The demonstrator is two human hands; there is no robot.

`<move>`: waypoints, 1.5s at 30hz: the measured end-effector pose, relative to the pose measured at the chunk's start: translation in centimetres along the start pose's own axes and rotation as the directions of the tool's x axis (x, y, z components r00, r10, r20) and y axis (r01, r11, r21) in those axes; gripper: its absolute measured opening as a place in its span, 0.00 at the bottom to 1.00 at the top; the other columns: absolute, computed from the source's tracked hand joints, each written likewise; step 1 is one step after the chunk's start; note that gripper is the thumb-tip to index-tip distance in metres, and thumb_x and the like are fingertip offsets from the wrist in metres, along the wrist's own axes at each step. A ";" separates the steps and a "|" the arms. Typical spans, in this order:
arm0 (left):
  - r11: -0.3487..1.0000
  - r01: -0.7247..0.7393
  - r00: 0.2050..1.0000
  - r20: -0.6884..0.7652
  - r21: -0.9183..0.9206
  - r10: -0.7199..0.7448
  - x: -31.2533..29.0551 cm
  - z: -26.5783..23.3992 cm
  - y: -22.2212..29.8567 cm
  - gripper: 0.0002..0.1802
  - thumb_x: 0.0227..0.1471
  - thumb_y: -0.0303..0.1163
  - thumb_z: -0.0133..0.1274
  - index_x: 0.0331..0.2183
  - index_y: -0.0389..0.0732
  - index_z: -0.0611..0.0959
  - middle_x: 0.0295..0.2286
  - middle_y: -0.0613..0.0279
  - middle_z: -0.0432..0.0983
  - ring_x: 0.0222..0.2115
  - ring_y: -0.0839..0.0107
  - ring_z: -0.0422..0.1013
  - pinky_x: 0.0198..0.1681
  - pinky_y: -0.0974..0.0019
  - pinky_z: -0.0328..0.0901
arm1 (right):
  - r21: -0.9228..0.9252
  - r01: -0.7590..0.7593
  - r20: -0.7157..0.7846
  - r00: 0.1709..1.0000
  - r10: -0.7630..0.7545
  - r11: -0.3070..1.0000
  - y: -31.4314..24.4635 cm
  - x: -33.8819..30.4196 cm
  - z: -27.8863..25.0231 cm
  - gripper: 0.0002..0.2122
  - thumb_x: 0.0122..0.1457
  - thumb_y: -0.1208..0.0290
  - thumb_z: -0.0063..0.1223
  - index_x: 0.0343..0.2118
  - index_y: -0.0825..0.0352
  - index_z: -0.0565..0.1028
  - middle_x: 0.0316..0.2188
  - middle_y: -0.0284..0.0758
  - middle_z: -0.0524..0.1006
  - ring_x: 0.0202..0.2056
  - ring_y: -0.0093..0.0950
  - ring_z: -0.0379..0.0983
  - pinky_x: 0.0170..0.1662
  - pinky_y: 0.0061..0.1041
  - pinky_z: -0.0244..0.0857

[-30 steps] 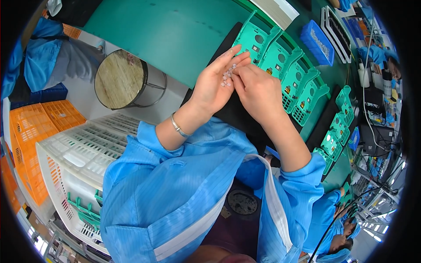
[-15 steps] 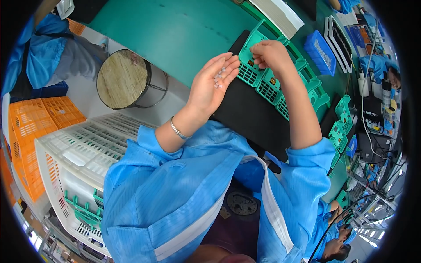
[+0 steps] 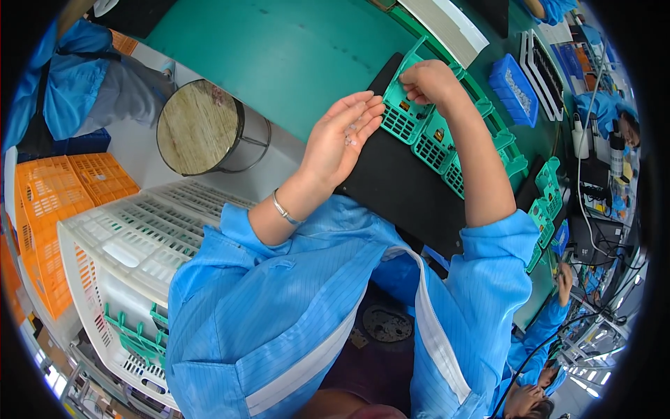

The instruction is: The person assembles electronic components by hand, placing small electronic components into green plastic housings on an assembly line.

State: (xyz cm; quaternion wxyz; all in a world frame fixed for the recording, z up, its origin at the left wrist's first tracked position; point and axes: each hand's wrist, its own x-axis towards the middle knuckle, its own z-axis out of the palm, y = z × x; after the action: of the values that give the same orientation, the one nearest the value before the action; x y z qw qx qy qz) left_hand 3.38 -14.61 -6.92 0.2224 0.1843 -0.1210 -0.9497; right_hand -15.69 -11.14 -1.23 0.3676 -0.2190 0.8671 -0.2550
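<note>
My left hand (image 3: 335, 143) is cupped, palm up, with several small translucent whitish pieces (image 3: 350, 140) lying in its palm and against the fingers. Its fingertips are close to the end of a green plastic tray (image 3: 399, 124) with a grid-like lower wall. Over that tray, my right hand (image 3: 431, 82) bends down with its fingers pinched together; whatever lies between them is hidden. Small orange-and-dark parts (image 3: 405, 106) sit inside the tray. More green trays of the same kind (image 3: 434, 150) stand in a row beside it, partly behind my right forearm.
A black mat (image 3: 401, 181) lies along the front of the green table (image 3: 279, 56). Farther right are a blue bin (image 3: 513, 91) of small pale pieces and white racks (image 3: 541, 73). A round stool (image 3: 199, 126), a white crate (image 3: 132, 244) and orange crates (image 3: 52, 202) stand left. Other people work nearby.
My right hand stays over the tray, its pinched fingers shifted slightly. Fewer pieces show in my left palm, which has turned a little. At the lower right, another person's arm has risen.
</note>
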 end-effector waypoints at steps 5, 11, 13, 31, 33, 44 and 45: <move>1.000 -0.005 1.000 0.000 0.017 0.004 -0.2 0.1 -0.1 0.16 0.55 0.27 0.43 0.45 0.30 0.68 0.44 0.50 0.66 0.47 0.64 0.64 0.52 0.65 0.61 | -0.051 -0.001 0.060 0.998 0.004 0.999 -0.4 -0.1 -0.4 0.06 0.44 0.69 0.52 0.22 0.66 0.73 0.19 0.29 0.71 0.21 0.20 0.67 0.26 0.20 0.62; 0.999 0.001 1.000 0.029 0.032 -0.002 0.0 0.1 -0.1 0.14 0.55 0.29 0.43 0.44 0.33 0.70 0.42 0.54 0.69 0.45 0.68 0.65 0.51 0.67 0.60 | -0.080 -0.032 0.126 0.991 0.042 0.996 -0.2 1.4 -1.3 0.07 0.44 0.69 0.52 0.21 0.67 0.73 0.18 0.30 0.71 0.20 0.20 0.67 0.23 0.19 0.61; 1.000 -0.009 1.000 0.021 0.025 0.009 -0.1 -0.1 -0.1 0.15 0.55 0.28 0.43 0.44 0.32 0.69 0.43 0.52 0.67 0.46 0.66 0.64 0.52 0.66 0.60 | -0.093 0.001 0.074 0.997 0.006 0.996 -0.6 0.6 -0.5 0.07 0.44 0.69 0.52 0.21 0.68 0.74 0.19 0.30 0.71 0.20 0.20 0.67 0.23 0.19 0.62; 0.999 0.005 1.000 0.028 0.053 -0.006 -0.1 0.0 -0.2 0.16 0.56 0.28 0.42 0.46 0.32 0.68 0.44 0.51 0.67 0.47 0.65 0.64 0.52 0.64 0.60 | -0.426 0.061 0.078 0.996 -0.030 0.903 -0.7 2.3 -0.9 0.05 0.37 0.74 0.52 0.15 0.71 0.74 0.18 0.41 0.75 0.22 0.34 0.73 0.26 0.31 0.66; 0.999 0.003 1.000 0.029 0.054 -0.004 0.1 -0.2 -0.2 0.16 0.56 0.28 0.42 0.46 0.32 0.68 0.44 0.51 0.67 0.47 0.65 0.64 0.52 0.64 0.60 | -0.515 0.179 -0.016 0.976 -0.218 0.838 1.3 3.2 0.0 0.08 0.43 0.71 0.50 0.21 0.70 0.76 0.21 0.42 0.75 0.23 0.35 0.73 0.28 0.31 0.67; 0.991 0.071 0.989 0.118 0.110 -0.084 0.3 0.3 1.4 0.12 0.58 0.36 0.43 0.38 0.37 0.72 0.18 0.73 0.60 0.16 0.84 0.56 0.19 0.79 0.53 | -0.562 0.526 -0.343 0.553 -0.759 0.638 5.0 -2.5 2.9 0.14 0.43 0.81 0.47 0.35 0.67 0.76 0.34 0.40 0.73 0.35 0.38 0.71 0.39 0.33 0.66; 0.986 0.046 0.997 0.061 0.160 -0.056 0.4 0.7 1.5 0.12 0.58 0.38 0.42 0.34 0.39 0.72 0.15 0.75 0.49 0.13 0.85 0.44 0.15 0.79 0.41 | -0.648 0.474 -0.309 0.552 -0.774 0.596 5.2 -2.5 2.9 0.15 0.42 0.82 0.47 0.36 0.67 0.75 0.35 0.41 0.73 0.37 0.40 0.70 0.41 0.33 0.65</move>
State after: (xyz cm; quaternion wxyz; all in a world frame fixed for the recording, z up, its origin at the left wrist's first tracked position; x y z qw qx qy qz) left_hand 3.31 -16.01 -5.97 0.1786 0.1732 -0.1983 -0.9480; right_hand -12.90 -6.49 -4.81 -0.0959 -0.5240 0.8236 -0.1949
